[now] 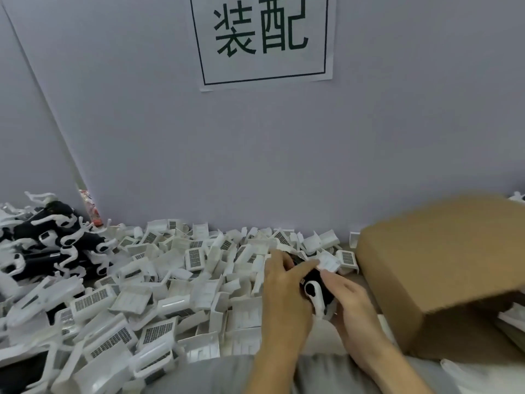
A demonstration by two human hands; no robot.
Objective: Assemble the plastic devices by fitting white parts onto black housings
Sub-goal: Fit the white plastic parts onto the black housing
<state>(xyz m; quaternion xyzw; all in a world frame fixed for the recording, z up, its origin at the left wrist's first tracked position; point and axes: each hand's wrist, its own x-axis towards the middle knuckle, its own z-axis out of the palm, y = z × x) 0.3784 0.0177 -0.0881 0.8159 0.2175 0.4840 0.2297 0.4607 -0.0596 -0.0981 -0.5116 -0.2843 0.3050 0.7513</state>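
Observation:
Low in the middle-right of the head view, both hands hold one black housing [318, 282] with a white curved part [316, 297] on its front. My left hand [284, 291] wraps its fingers over the housing's left and top side. My right hand [350, 305] grips it from the right and below. A big heap of loose white parts [176, 282], several with dark grille panels, covers the table. At the far left lies a pile of assembled black-and-white devices [54, 245].
A brown cardboard box [443, 268] stands tilted close to the right of my hands. A grey wall with a white paper sign [261, 38] rises right behind the heap. A red-and-white packet [92, 209] leans at the wall on the left.

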